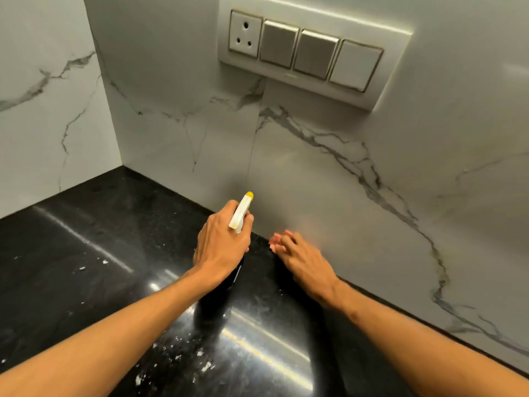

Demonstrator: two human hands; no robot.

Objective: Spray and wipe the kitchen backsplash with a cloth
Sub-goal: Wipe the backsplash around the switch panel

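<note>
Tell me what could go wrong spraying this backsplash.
Mist from the spray bottle could drift up to the socket and switch panel on the backsplash. Your right hand lies near where the bottle points and may get sprayed. Runoff could pool on the countertop.

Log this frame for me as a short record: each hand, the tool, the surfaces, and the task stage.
left hand: left hand grips the spray bottle at its neck
spray bottle: dark body, white head, yellow nozzle pointing at the backsplash
right hand: right hand low beside the backsplash, blurred; pink patch at its fingertips, too blurred to identify
backsplash: white marble look, grey veins
counter: black glossy counter with white specks
wall fitting: switch panel above
stage: probably spraying; no wiping visible
</note>
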